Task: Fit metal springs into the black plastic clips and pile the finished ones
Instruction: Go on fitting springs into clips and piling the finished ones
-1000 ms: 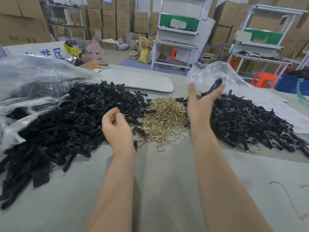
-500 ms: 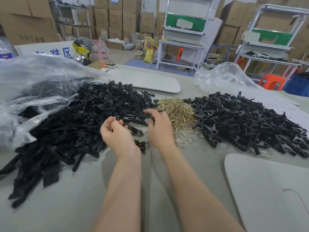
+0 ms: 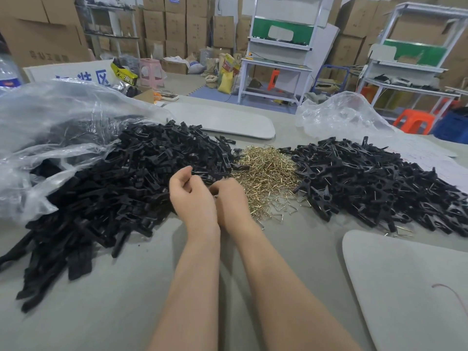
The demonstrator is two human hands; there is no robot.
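Note:
A big heap of loose black clip pieces spills from a clear bag on the left. Brass-coloured metal springs lie in a pile in the middle. To the right is the pile of finished clips, with wire showing in them. My left hand hovers at the near edge of the loose heap with its fingers curled; its palm is turned away, so what it holds is hidden. My right hand is close beside it, fingers curled down, with a dark clip piece showing at its thumb.
The grey table carries a flat grey board at the near right and another at the back. A crumpled clear bag lies behind the finished pile. Shelving, boxes and stools stand beyond the table.
My right hand dropped a finished clip on the right pile, swung left to the loose black pieces and pulled in beside my left hand. My left hand hardly moved.

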